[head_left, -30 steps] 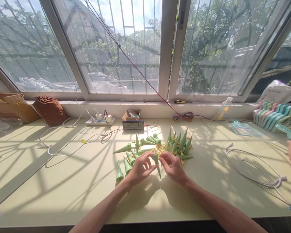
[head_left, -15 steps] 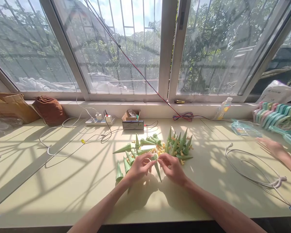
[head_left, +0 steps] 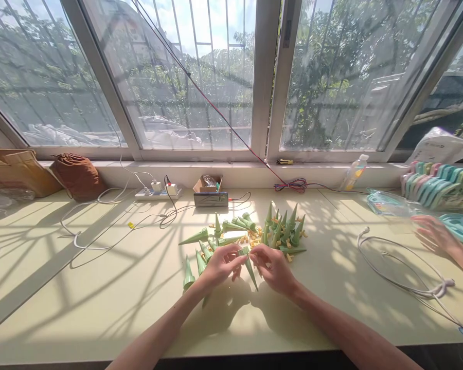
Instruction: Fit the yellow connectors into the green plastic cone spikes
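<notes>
My left hand (head_left: 220, 266) pinches the wide end of a green plastic cone (head_left: 249, 265) that points down toward me. My right hand (head_left: 274, 267) meets it at the cone's top, fingers pinched together on something too small to make out. Behind my hands lies a pile of green cones (head_left: 281, 230), some standing, some lying, mixed with several small yellow pieces (head_left: 254, 237). More cones (head_left: 189, 273) lie left of my left hand.
A pale table (head_left: 100, 288) runs under a wide window. Cables (head_left: 100, 226), a power strip (head_left: 154, 193) and a small box (head_left: 210, 191) sit behind. A white cord (head_left: 405, 267) lies at right, where another person's hand (head_left: 434, 234) rests near pastel plastic items (head_left: 435, 182). A brown bag (head_left: 77, 174) sits at far left.
My hands have drawn closer together on the cone, which tilted slightly. The other person's hand at the right reached inward onto the table.
</notes>
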The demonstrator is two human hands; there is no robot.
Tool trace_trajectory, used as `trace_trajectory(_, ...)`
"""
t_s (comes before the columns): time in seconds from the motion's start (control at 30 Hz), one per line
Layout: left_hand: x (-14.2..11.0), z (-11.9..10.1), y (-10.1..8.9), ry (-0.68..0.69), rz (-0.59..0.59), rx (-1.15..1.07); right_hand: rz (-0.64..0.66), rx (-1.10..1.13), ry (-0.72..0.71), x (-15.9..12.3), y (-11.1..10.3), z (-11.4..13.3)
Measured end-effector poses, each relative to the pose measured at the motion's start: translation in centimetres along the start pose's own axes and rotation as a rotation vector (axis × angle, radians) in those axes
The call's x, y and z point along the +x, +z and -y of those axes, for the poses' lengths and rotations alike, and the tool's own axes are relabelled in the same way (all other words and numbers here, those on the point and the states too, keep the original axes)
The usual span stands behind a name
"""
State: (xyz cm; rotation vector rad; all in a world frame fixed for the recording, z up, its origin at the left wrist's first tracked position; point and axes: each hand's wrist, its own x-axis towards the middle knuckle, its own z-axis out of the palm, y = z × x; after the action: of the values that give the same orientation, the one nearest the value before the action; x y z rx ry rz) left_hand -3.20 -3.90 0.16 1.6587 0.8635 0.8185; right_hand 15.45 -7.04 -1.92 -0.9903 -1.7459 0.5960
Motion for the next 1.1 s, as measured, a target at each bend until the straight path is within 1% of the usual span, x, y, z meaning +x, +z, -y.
trace_trajectory(0.13,0.0,0.3,-0.1,-0.002,0.015,-0.018,0.015,0.022,0.005,0.0,0.0,-0.1)
trace_trajectory(0.23,0.0,0.3,-0.1,0.004,0.017,0.005,0.001,-0.017,-0.012,0.1,0.1,-0.1)
trace_trajectory(0.37,0.1,0.3,0.0,0.009,-0.011,0.010,-0.014,-0.054,0.002,0.0,0.2,-0.3)
trace_trajectory(0.67,0.2,0.5,0.1,0.045,-0.111,0.032,0.031,0.038,0.046,-0.1,0.6,-0.1)
trace_trajectory(0.9,0.3,1.4,-0.1,0.078,-0.119,0.032,0.054,0.065,0.063,-0.2,0.7,-0.2)
trace_trajectory(1.1,0.3,1.4,0.0,0.086,-0.129,0.046,0.064,0.065,0.071,-0.2,0.8,-0.3)
